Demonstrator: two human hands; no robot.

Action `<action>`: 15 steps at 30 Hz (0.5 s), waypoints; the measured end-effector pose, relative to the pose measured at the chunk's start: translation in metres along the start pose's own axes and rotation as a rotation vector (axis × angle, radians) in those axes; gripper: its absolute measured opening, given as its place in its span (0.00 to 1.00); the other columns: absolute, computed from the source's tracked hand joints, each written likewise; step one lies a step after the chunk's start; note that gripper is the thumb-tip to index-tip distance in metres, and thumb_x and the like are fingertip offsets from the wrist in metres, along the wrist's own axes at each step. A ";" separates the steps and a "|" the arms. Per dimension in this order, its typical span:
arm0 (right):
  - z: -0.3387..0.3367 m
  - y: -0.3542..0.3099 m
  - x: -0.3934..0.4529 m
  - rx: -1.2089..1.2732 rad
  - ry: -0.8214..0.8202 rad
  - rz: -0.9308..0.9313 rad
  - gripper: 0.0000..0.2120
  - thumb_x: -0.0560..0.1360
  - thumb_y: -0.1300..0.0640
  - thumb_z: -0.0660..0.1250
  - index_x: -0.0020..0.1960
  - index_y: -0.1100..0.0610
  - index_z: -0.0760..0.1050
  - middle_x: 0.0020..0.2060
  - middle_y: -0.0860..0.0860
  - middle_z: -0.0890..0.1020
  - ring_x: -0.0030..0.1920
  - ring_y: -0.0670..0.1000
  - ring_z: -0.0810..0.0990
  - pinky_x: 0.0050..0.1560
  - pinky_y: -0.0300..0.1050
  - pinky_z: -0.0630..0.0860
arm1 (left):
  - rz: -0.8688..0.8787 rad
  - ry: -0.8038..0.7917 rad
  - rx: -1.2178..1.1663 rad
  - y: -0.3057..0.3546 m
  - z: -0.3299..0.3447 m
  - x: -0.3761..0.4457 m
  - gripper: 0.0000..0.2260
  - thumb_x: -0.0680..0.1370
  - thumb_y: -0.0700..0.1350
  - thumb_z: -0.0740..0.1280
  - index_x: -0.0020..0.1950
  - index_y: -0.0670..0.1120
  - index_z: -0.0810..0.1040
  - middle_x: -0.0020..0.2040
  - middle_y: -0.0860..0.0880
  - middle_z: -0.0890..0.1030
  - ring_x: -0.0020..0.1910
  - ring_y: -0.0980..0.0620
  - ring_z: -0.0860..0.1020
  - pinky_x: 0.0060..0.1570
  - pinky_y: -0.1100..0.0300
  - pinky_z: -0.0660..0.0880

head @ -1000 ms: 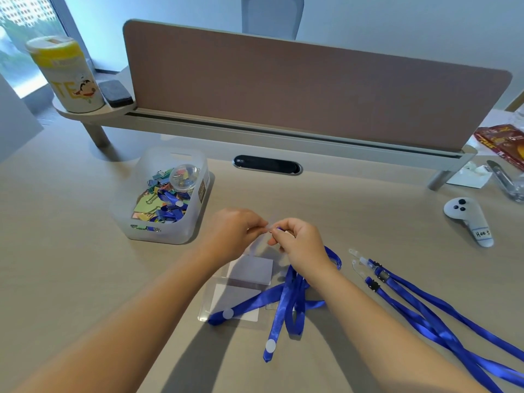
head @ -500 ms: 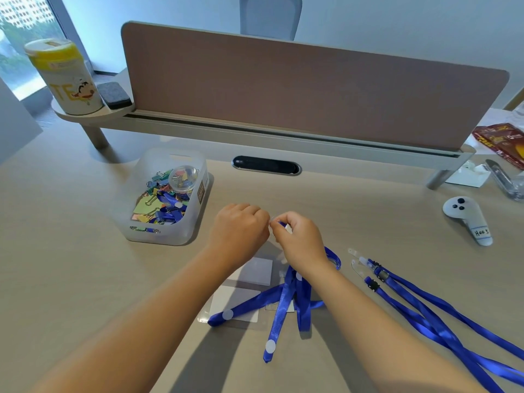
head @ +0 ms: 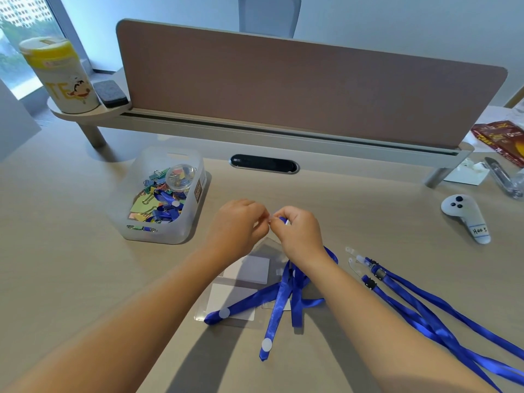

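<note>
Where the left hand (head: pixel 241 225) and the right hand (head: pixel 300 234) meet just above the worktop (head: pixel 85 279), the upper end of the blue lanyard (head: pixel 279 299) is pinched between them. The right hand is curled round the blue loop. The left hand's fingertips are closed on a small pale tab at that same end; what the tab is cannot be told. From the right hand the lanyard's straps are let down onto the worktop and spread across clear badge sleeves (head: pixel 252 270) holding white cards. A translucent bin (head: pixel 175 234) of binder clips is seen to the left, and further lanyards (head: pixel 425 321) are laid to the right.
</note>
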State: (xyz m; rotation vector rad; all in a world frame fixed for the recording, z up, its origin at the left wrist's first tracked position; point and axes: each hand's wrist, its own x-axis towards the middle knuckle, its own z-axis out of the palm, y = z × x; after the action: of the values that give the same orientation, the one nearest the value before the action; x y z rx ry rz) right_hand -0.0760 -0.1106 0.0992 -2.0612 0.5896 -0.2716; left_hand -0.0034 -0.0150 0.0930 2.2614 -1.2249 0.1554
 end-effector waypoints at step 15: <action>-0.009 0.001 0.012 -0.054 -0.073 -0.179 0.12 0.75 0.63 0.61 0.33 0.56 0.68 0.27 0.46 0.68 0.29 0.43 0.66 0.29 0.32 0.62 | -0.491 -0.073 -0.830 -0.001 -0.006 0.011 0.14 0.71 0.29 0.63 0.29 0.45 0.75 0.20 0.59 0.78 0.24 0.67 0.74 0.30 0.77 0.71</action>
State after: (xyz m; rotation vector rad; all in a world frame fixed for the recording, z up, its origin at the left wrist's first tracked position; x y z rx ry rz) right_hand -0.0697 -0.1235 0.1028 -2.1699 0.3724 -0.2856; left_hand 0.0046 -0.0196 0.1011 1.7407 -0.5564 -0.5293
